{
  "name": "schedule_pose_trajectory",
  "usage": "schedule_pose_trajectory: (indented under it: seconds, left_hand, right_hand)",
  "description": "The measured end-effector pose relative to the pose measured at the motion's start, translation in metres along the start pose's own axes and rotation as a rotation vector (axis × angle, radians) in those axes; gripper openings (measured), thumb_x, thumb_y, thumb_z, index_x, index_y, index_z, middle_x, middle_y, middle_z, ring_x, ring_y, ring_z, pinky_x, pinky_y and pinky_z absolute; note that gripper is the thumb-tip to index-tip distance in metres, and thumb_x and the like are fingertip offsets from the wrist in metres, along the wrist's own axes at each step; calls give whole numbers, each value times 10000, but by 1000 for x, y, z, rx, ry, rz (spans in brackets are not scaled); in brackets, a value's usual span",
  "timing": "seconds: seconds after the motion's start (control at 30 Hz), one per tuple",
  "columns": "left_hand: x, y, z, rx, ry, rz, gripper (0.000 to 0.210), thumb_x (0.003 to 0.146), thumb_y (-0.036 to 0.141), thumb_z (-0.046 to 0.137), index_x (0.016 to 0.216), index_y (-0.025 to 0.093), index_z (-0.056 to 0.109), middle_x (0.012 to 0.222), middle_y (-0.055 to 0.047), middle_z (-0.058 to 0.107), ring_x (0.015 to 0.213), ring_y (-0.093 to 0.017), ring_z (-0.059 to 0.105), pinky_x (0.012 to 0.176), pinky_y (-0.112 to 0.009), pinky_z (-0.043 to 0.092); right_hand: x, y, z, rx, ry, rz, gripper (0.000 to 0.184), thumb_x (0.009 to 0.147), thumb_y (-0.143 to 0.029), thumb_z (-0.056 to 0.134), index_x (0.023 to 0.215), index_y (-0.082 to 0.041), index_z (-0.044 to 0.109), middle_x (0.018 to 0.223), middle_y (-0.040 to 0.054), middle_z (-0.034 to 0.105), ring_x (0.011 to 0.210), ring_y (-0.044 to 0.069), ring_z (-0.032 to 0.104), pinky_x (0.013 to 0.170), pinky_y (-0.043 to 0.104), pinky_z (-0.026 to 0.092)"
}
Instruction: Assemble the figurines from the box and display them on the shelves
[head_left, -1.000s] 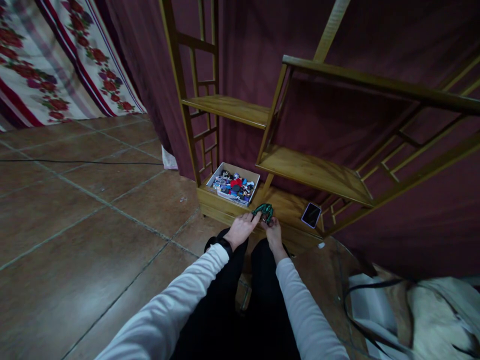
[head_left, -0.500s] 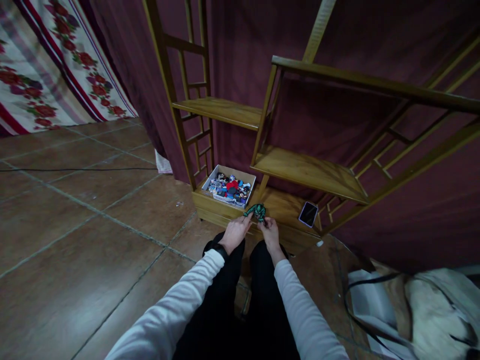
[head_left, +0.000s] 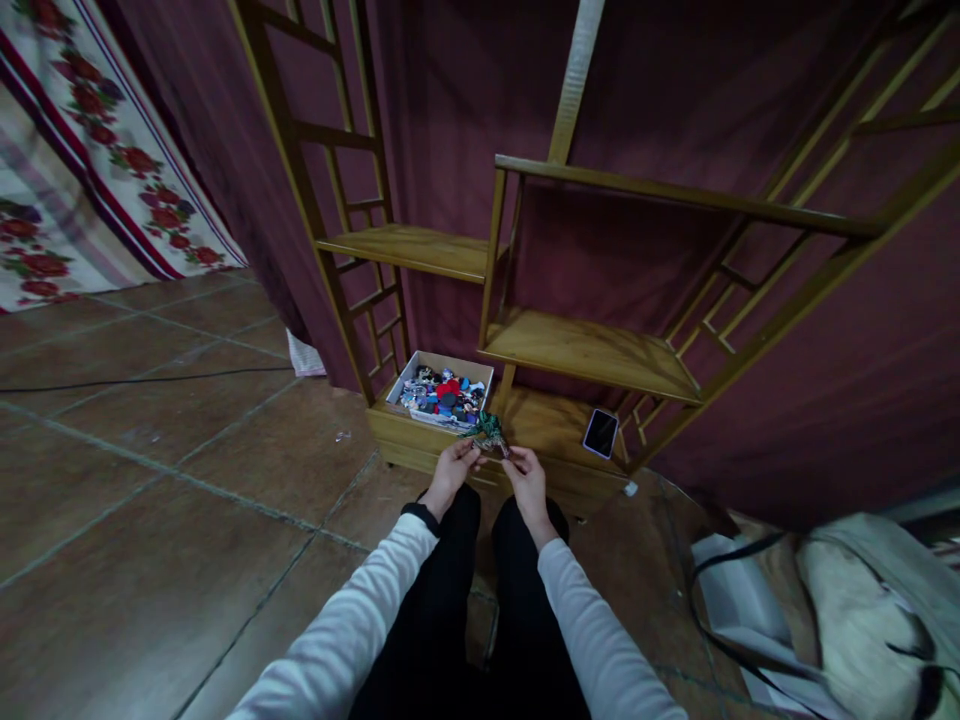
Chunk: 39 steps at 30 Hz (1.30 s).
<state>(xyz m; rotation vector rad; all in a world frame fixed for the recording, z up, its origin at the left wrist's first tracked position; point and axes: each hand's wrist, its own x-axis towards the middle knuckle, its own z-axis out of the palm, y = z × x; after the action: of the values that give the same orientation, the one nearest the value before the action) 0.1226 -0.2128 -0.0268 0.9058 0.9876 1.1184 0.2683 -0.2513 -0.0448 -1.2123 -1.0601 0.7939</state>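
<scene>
A small green figurine [head_left: 490, 428] with dark and pale parts is held up between my two hands, in front of the low wooden cabinet. My left hand [head_left: 450, 474] pinches its lower left side between thumb and fingers. At the lower right end, the fingertips of my right hand [head_left: 528, 484] close on a dark, thin part of it. Its exact form is too small to make out. Just behind and to the left, a shallow white box [head_left: 486, 378] full of small colourful figures rests on the cabinet top.
The wooden shelf unit [head_left: 409, 250] rises behind the box, with a middle shelf board [head_left: 592, 350] overhanging the cabinet [head_left: 409, 445]. A tablet or phone [head_left: 601, 433] lies on the cabinet's right. A pale bag [head_left: 862, 600] with a dark strap lies on the floor at right.
The figurine has turned in my hands, showing more of its pale underside. My left hand has shifted from its upper left to its lower left. The view has tilted and moved right.
</scene>
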Motion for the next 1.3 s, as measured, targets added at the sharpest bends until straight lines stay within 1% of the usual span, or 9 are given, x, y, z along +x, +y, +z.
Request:
schedule_pose_trajectory:
  seconds: [0.1,0.2,0.33,0.43,0.57,0.77,0.9,1.03,1.3]
  left_hand:
    - [-2,6,-4,-101,-41,-88,260,669,244,745,873,124,638,781,-71,690,697,-147,660,613,-218,482]
    - [-2,12,-6,-161,-91,-180,192,711,215,717,859,121,640,830,-94,697,751,-154,668,657,-228,503]
    - [1,14,-4,-215,-133,-258,136,738,161,687,858,113,644,846,-103,697,768,-152,669,682,-233,518]
    - [1,13,0,-253,-159,-264,150,733,147,691,873,113,649,864,-102,697,775,-145,666,708,-237,525]
    - [0,12,1,-266,-168,-267,146,721,149,705,851,111,653,855,-98,696,778,-140,661,727,-236,528]
    - [2,9,1,-262,-170,-282,131,709,156,717,809,104,651,830,-95,696,790,-141,660,743,-238,529]
    - [1,9,1,-263,-192,-270,143,693,174,733,789,113,645,815,-84,698,780,-137,659,734,-228,522]
    - [-3,11,3,-245,-174,-222,198,657,185,760,793,129,627,835,-78,701,766,-136,660,717,-232,509]
    - [-9,9,10,-200,-139,-49,363,554,224,819,815,137,583,759,-32,685,692,-131,648,709,-252,470]
  right_hand:
    - [-2,-4,-2,-93,22,-63,264,738,-335,613,954,-184,620,879,46,663,763,164,600,737,299,479]
    - [-2,-10,-5,-202,54,-166,241,752,-328,605,953,-199,637,936,51,653,858,179,587,797,317,462]
    - [-1,-18,-8,-246,30,-237,258,760,-315,600,993,-209,629,1003,61,633,939,187,577,834,324,456]
    - [1,-14,-9,-173,32,-190,289,762,-310,593,1028,-197,597,1026,72,625,921,178,598,809,310,481]
    - [5,-2,-9,-95,48,-100,265,762,-309,581,997,-186,573,996,73,645,872,174,626,793,311,499]
    - [8,4,-8,-27,50,-45,260,750,-302,577,982,-188,553,976,72,668,871,184,647,809,325,504]
    - [9,7,-7,-18,44,-46,249,753,-296,563,979,-191,556,974,70,673,877,187,649,809,327,503]
    - [10,8,-6,-49,35,-47,259,757,-317,552,984,-194,562,954,64,680,862,190,649,786,322,505]
    - [10,1,-5,-178,36,-27,320,748,-411,572,970,-181,581,915,64,686,818,192,635,764,306,484]
